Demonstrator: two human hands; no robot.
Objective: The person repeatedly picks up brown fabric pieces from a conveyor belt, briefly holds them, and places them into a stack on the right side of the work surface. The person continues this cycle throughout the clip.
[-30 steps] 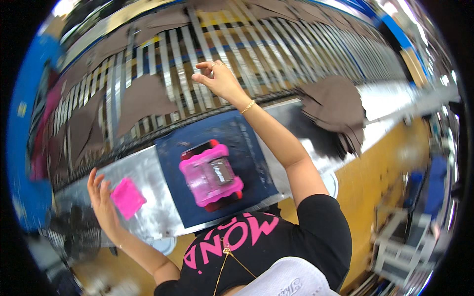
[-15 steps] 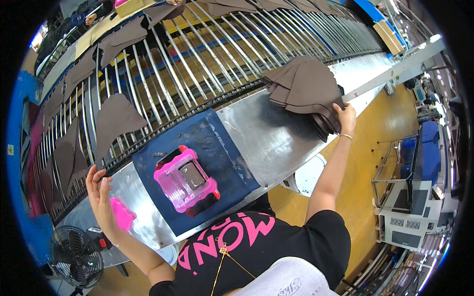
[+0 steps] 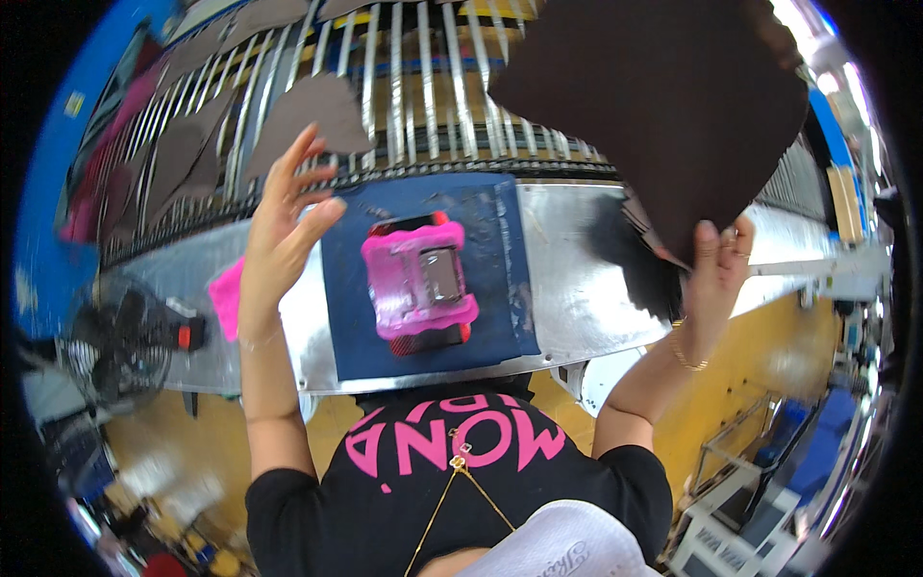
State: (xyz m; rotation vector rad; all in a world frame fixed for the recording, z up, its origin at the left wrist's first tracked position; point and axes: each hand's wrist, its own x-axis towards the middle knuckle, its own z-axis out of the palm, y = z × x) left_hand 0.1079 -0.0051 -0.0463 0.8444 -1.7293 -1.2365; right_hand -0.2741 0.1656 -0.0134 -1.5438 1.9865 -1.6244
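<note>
My right hand (image 3: 716, 274) pinches the lower corner of a large dark brown cut piece (image 3: 673, 115), flat and leather-like, lifted up and hiding part of the slatted rack. Behind it a dark stack of similar pieces (image 3: 652, 274) rests on the metal table, partly covered. My left hand (image 3: 288, 231) is empty, fingers apart, above the left edge of a dark blue mat (image 3: 500, 327). On that mat sits a pink frame-shaped device (image 3: 394, 279) with a grey rectangle in its middle and red-black ends. Beside my left forearm lies a bright pink pad (image 3: 225, 296).
A rack of metal slats (image 3: 404, 87) runs along the table's far side, carrying several brown pieces (image 3: 312, 115). The metal table (image 3: 572, 288) curves along my front. A black fan (image 3: 115, 337) stands at the left. A white round stool (image 3: 611, 380) is below the table edge.
My right hand has raised one brown piece up from the stack. My left hand has moved to the right and up, still empty. The whole view has turned.
</note>
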